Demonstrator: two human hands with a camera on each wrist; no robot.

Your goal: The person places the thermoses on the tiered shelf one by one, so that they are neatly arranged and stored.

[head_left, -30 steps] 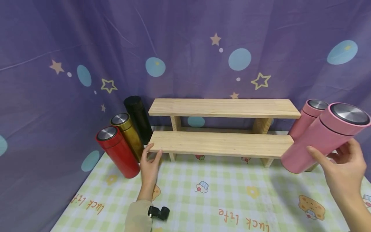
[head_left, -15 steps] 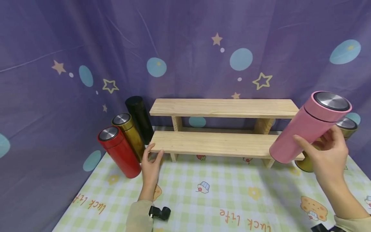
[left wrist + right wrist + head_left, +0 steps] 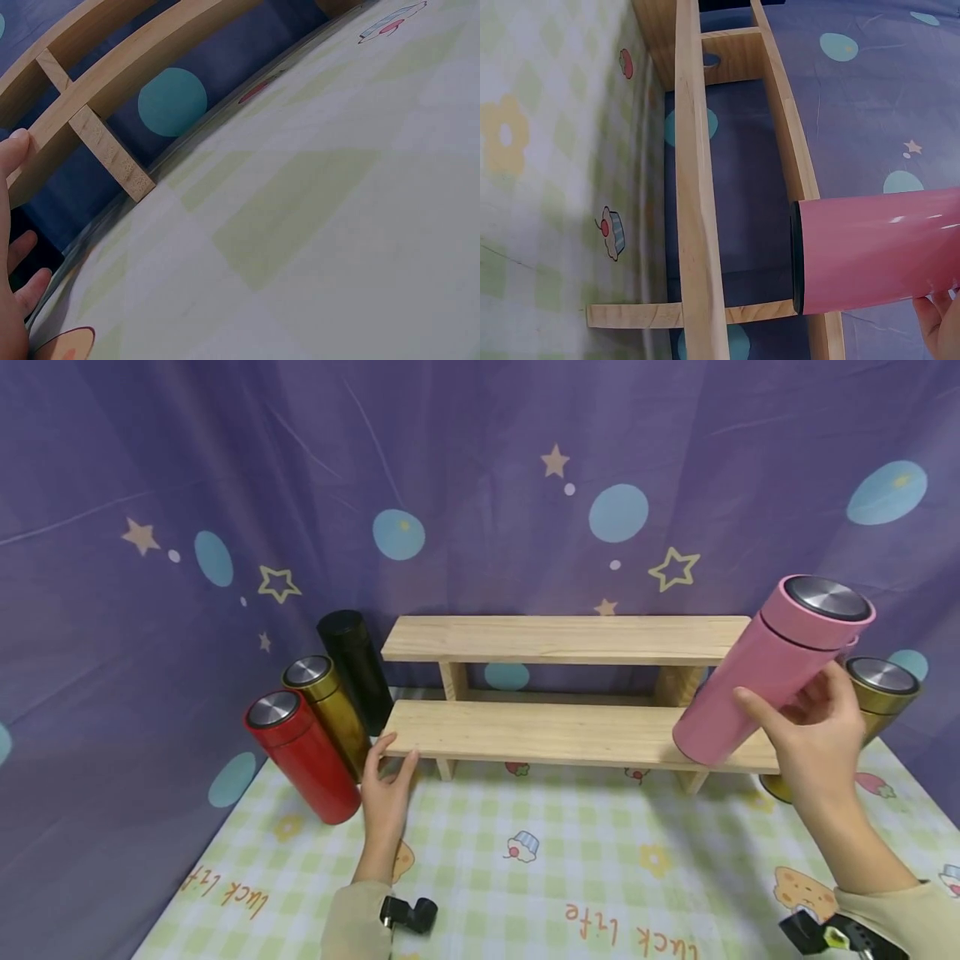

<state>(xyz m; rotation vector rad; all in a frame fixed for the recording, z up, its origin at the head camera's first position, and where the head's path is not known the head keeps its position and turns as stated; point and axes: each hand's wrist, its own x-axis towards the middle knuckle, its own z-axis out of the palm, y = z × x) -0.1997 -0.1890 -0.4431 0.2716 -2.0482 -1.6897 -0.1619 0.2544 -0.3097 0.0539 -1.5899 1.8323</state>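
Observation:
My right hand (image 3: 817, 735) grips a pink vacuum flask (image 3: 765, 668) with a steel-topped lid, thumb on its near side. The flask leans to the right, its base overlapping the right end of the lower shelf (image 3: 540, 731) in the head view. In the right wrist view, the flask (image 3: 885, 251) crosses the upper board of the wooden two-tier rack (image 3: 697, 187), its dark base facing left. My left hand (image 3: 386, 797) touches the lower shelf's front left corner with spread thumb and forefinger. One fingertip (image 3: 16, 142) meets the wood in the left wrist view.
Red (image 3: 307, 760), gold (image 3: 330, 718) and black (image 3: 356, 668) flasks stand left of the rack. Another gold flask (image 3: 885, 685) stands at the right, partly behind my right hand. A checked cloth (image 3: 570, 877) covers the table. A purple curtain (image 3: 480, 485) hangs behind.
My right hand has carried the pink flask left and up, from beside the rack to over the right end of the lower shelf. My left hand has stayed at the shelf corner.

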